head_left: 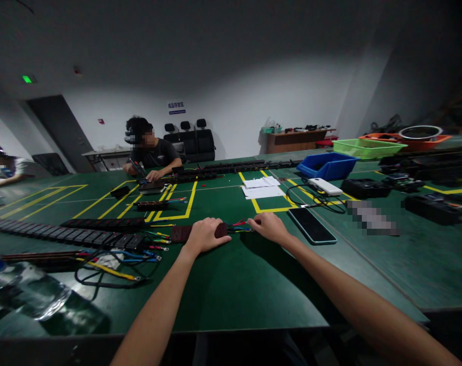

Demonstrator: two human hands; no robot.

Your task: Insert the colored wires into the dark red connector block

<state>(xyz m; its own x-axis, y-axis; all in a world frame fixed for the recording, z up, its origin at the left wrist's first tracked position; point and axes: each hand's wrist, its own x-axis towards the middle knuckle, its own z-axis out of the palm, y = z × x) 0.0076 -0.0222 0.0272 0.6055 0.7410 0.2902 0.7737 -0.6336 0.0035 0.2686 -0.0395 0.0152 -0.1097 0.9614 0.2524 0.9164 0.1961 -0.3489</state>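
A dark red socket strip (180,234) lies on the green table in front of me. My left hand (206,236) is laid over it, fingers wrapped across its top and the thumb pointing right. Red, blue and green wires (238,227) come out of the strip's right end. At their tips is my right hand (269,227), its fingers closed in a pinch on the wire ends; which wire it grips I cannot make out. Just right of that hand lies a phone (312,226).
Rows of black strips (70,236) with lugged wires (135,254) lie on the left, beside a plastic bottle (32,290). Papers (263,188), a blue bin (328,165) and a white power bank (325,187) with a cable stand beyond. A co-worker (154,150) works across the table.
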